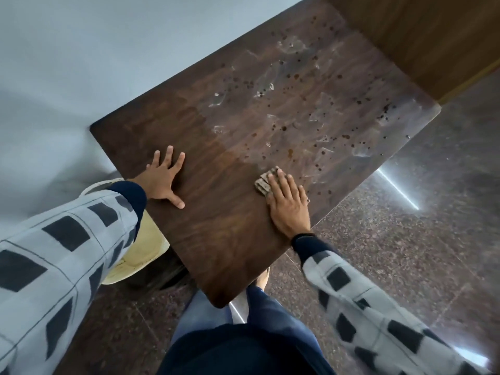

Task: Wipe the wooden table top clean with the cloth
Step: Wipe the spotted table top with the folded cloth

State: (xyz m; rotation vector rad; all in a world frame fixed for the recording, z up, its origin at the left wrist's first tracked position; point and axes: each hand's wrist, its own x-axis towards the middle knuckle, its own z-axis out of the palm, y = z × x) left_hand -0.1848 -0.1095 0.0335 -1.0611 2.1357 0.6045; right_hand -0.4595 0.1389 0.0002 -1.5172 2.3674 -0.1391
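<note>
A dark wooden table top (221,239) runs from near me toward the upper right. Its near half looks plain and dark. Its far half (311,104) carries brown spots and whitish smears. My right hand (288,204) lies flat near the table's right edge, pressing a small brownish cloth (263,183) onto the wood; part of the cloth is hidden under my fingers. My left hand (165,175) rests flat with spread fingers on the near left part of the table and holds nothing.
A pale wall (94,63) borders the table's left side. A cream-coloured chair seat (140,253) sits below the table's left edge. A wooden panel (419,36) stands at the far end. Polished stone floor (405,226) lies to the right.
</note>
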